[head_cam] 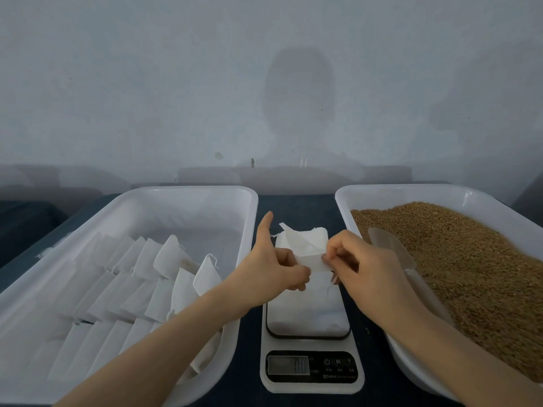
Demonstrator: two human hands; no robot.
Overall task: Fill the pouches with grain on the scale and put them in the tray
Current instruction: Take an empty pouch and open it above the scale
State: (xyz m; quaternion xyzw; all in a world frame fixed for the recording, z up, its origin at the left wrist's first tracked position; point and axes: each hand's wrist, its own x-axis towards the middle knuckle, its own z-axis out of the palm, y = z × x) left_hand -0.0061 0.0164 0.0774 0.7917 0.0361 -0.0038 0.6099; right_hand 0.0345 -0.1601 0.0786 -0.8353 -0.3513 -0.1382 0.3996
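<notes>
Both hands hold one white pouch [305,248] above the digital scale [311,324], between the two trays. My left hand [273,268] grips its near left edge, thumb sticking up. My right hand [355,259] pinches its near right edge, and a thin drawstring hangs below the fingers. The left white tray [246,224] holds several white pouches [141,277] lying in rows. The right white tray [346,201] is full of brown grain [458,259], with a clear scoop [390,248] lying in the grain just past my right hand.
The scale's display and buttons [311,367] face me at the near end. All stands on a dark tabletop [296,207] against a pale wall. A narrow strip of table separates each tray from the scale.
</notes>
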